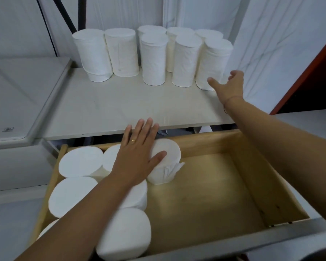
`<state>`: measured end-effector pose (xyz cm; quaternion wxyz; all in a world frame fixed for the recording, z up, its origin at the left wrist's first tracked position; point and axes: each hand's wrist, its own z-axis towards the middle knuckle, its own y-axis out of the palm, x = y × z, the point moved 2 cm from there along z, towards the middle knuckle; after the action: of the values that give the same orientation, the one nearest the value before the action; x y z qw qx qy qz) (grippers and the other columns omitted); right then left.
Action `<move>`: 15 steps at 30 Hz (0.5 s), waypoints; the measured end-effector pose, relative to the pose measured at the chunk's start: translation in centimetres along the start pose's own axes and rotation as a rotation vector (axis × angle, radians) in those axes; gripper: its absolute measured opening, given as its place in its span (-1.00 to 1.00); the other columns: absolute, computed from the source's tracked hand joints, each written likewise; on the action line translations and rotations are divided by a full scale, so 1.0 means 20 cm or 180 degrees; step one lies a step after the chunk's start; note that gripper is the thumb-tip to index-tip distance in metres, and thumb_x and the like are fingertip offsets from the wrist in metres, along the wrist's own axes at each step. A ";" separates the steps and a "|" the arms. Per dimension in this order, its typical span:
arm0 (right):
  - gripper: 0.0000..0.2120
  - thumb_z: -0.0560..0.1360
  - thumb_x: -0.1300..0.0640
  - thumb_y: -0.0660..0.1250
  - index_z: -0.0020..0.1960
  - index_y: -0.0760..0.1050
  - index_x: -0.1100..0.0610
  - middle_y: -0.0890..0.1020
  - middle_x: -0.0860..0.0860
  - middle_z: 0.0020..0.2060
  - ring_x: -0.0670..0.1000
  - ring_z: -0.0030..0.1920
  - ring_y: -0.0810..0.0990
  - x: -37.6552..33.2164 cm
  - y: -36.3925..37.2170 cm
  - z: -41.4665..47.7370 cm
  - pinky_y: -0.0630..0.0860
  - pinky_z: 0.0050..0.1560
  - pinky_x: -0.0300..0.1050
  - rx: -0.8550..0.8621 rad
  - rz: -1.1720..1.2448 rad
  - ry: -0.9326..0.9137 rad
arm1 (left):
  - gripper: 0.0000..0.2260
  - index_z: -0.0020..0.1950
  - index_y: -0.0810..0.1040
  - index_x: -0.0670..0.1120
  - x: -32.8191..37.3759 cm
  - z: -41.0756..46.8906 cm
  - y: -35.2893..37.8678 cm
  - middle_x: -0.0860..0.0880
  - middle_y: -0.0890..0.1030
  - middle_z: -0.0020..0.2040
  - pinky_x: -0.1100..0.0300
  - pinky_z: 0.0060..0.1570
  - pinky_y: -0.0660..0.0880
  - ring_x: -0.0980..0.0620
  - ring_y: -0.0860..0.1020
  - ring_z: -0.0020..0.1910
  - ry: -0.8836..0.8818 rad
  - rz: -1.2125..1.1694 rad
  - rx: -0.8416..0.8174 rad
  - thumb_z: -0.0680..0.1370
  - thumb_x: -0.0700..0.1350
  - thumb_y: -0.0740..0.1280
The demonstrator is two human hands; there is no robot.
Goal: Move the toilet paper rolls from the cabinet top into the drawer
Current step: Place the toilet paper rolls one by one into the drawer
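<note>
Pale wood: the open drawer fills the lower half of the frame, its right part bare.
Rolls in the drawer: white toilet paper rolls stand on end along the drawer's left side, packed against each other; the rightmost one, at centre frame, has a loose flap of paper at its side.
My left hand: fingers spread and flat, palm down on the tops of the back rolls in the drawer, thumb lying across the rightmost roll; it grips nothing.
My right hand: reaching toward the upper right of the frame, fingers apart, thumb just touching the nearest roll; not closed on it.
Cabinet top: grey-white surface across the middle of the frame.
Rolls on the cabinet top: a cluster standing upright along its far edge, at upper centre.
</note>
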<state>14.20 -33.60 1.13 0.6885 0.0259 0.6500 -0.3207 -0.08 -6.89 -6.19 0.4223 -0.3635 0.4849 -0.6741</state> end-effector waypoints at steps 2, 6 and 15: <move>-0.12 0.35 -0.10 0.49 0.48 0.10 0.14 0.28 0.07 0.44 0.08 0.42 0.32 -0.02 0.06 0.08 0.29 0.42 0.01 0.0023 0.0012 0.0006 | -0.36 0.54 0.02 -0.06 0.00 -0.01 0.00 -0.04 0.03 0.55 -0.02 0.46 -0.17 -0.04 -0.04 0.53 0.0012 0.0023 0.0018 0.55 0.27 -0.09; -0.08 0.28 -0.11 0.52 0.45 0.10 0.13 0.34 0.04 0.39 0.09 0.38 0.36 -0.09 0.17 0.19 0.32 0.38 0.00 0.0170 0.0119 -0.0041 | -0.37 0.54 0.01 -0.06 0.00 -0.01 0.00 -0.04 0.03 0.56 -0.04 0.46 -0.14 -0.04 -0.04 0.53 0.0025 0.0013 0.0010 0.57 0.26 -0.09; -0.18 0.20 -0.20 0.47 0.30 0.23 0.13 0.49 0.02 0.21 0.07 0.17 0.51 -0.14 0.21 0.26 0.45 0.08 -0.07 0.0541 0.0083 0.0060 | -0.38 0.54 -0.01 -0.05 -0.01 -0.01 0.00 -0.04 0.00 0.56 -0.04 0.46 -0.15 -0.03 -0.07 0.53 0.0054 0.0010 -0.0001 0.57 0.25 -0.06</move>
<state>20.86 -31.58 2.86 0.6818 0.0958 0.6264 -0.3655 -0.14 -6.68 -6.24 0.4191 -0.3572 0.4891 -0.6764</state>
